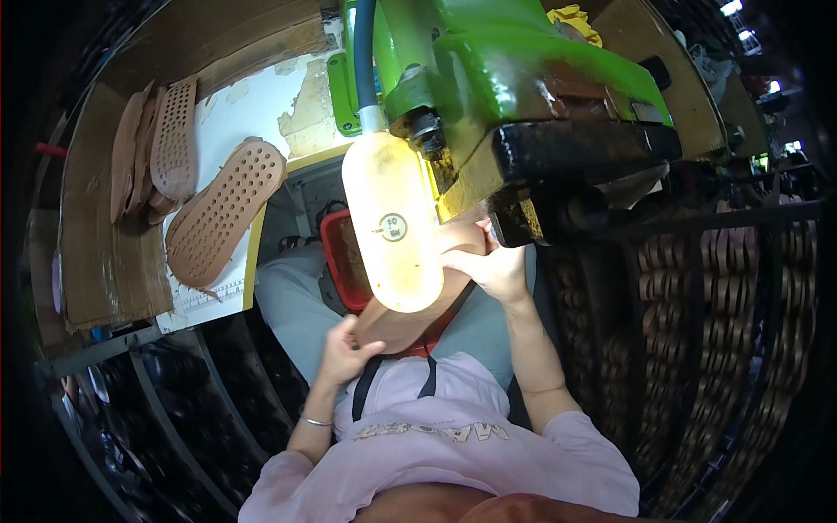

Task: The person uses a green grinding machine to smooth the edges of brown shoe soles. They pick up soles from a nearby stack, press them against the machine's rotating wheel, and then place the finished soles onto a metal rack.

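Closest to my view hangs a pale yellow lamp cover point(392, 228) on a blue hose point(364, 48), partly hiding the brown shoe sole point(394, 327) I hold up under the green machine point(514, 70). My left hand point(342, 350) curls around the sole's near end, fingers closed on it. My right hand point(493, 266) grips the far end, just below the machine's black head point(580, 148). Behind the sole sits a red bin point(342, 261). On the tabletop point(253, 113) to my left lie perforated soles point(222, 209), well apart from my hands, beside a stack of soles point(144, 152) on cardboard point(105, 261).
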The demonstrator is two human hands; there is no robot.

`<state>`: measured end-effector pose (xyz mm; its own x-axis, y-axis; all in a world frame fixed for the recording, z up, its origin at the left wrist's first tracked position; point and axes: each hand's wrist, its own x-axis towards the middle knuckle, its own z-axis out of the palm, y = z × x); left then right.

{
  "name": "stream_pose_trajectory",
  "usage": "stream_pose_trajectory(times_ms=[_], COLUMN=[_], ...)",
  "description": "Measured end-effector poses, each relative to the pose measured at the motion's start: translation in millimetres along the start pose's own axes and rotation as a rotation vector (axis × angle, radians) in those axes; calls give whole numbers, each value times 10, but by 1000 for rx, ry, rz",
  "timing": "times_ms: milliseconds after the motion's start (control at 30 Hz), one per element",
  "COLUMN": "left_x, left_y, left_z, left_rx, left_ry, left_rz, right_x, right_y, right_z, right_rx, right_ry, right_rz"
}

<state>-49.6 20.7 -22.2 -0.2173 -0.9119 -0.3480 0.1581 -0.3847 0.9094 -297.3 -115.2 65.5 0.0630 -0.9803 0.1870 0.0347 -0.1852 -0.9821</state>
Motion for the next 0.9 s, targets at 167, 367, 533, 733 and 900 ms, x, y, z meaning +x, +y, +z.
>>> stream_pose_trajectory(times_ms=[167,367,533,733,900], left_x=[188,412,626,735,751], left_y=[-316,-101,897,1443,1570], left_z=[615,714,281,-1362,-1719], left_rx=[143,365,870,1531,1654], left_ry=[-6,-215,117,779,715], left_rz=[32,14,663,478,161], right_x=[54,-24,-221,-421,-69], right_y=[-178,-416,-687,-899,-521], right_z=[238,-72,-1287,-2561,-3408], right_rx=[-27,-320,-527,37,80], right_ry=[22,-32,363,1124,1166], right_rz=[-64,-48,-66,-356,-276])
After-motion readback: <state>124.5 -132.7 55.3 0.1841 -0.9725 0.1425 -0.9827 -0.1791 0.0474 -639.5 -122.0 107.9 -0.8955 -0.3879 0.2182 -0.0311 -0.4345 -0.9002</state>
